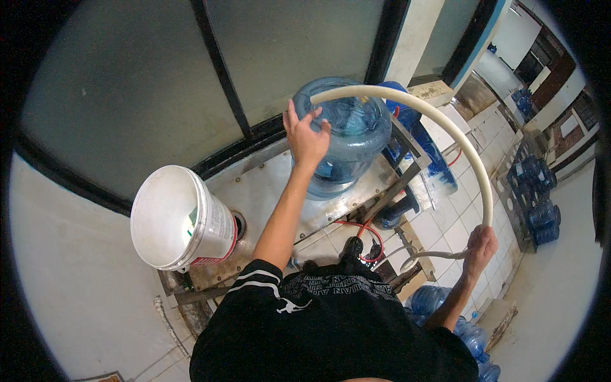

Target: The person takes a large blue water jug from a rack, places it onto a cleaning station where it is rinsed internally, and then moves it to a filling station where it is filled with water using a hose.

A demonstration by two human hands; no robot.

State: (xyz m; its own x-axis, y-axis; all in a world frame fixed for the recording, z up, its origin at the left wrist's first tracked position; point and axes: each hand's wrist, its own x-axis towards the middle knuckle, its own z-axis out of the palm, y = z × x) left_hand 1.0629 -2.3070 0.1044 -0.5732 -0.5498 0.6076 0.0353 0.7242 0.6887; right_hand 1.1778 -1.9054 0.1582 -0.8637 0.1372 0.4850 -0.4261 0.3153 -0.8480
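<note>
A large clear-blue water jug stands on the metal-topped table by the window. My left hand lies against its near left side, fingers spread and nothing gripped in them. Out to the right, my right hand is closed around a cream-coloured hose. The hose rises from that fist and arches over to the jug, where its free end shows above the jug's upper surface, close to my left fingertips. Whether the end touches the jug, I cannot tell.
A white bucket sits tilted in view on the table's left part. Behind the jug is a blue plastic chair-like object. More blue jugs are grouped at the far right, others beside my right arm. A red thin hose loops below.
</note>
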